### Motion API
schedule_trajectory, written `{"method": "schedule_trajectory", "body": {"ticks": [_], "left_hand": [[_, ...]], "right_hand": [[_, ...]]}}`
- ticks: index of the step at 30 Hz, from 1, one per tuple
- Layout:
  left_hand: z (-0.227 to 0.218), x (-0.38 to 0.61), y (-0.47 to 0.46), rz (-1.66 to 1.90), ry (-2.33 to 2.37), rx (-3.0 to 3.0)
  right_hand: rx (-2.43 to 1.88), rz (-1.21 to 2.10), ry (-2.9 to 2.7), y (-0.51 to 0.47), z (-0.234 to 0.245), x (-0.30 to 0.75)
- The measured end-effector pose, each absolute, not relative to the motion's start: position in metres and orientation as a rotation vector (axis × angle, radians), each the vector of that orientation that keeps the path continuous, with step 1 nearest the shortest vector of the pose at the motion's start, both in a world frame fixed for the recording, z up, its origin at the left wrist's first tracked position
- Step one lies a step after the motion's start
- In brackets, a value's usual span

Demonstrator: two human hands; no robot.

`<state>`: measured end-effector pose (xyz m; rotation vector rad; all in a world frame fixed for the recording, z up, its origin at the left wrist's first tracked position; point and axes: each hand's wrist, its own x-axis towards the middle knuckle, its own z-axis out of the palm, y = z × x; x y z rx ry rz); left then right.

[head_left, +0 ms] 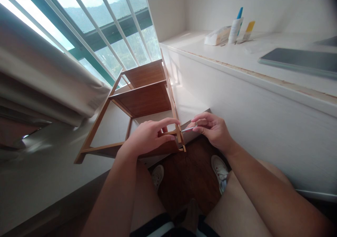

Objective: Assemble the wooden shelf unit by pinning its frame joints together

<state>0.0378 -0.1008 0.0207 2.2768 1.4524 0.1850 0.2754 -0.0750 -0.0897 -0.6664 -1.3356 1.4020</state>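
A brown wooden shelf rack [142,100] with several boards lies tilted between the window and the white counter. My left hand [147,135] grips the near end of its frame, thumb below and index finger stretched along the top, close to a joint. Just to the right, my right hand [213,130] pinches a thin metal hex key [189,128] between thumb and fingers. The key's tip meets the outer side of the frame near my left fingertips. Any screw head at that spot is too small to make out.
The white counter [200,58] on the right carries a glue bottle [235,30], a white packet [217,36], a yellow-topped item [249,31] and a phone-like dark slab [300,59]. A curtain [52,79] hangs left by the barred window. My shoes [219,168] flank dark flooring.
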Motion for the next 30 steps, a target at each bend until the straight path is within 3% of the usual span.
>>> {"method": "schedule_trajectory", "body": {"ticks": [30], "left_hand": [[0.0203,0.0375,-0.1005,0.169,1.462,2.277]], "right_hand": [[-0.637,1.488,-1.267,-0.0718,-0.0933,0.2735]]}}
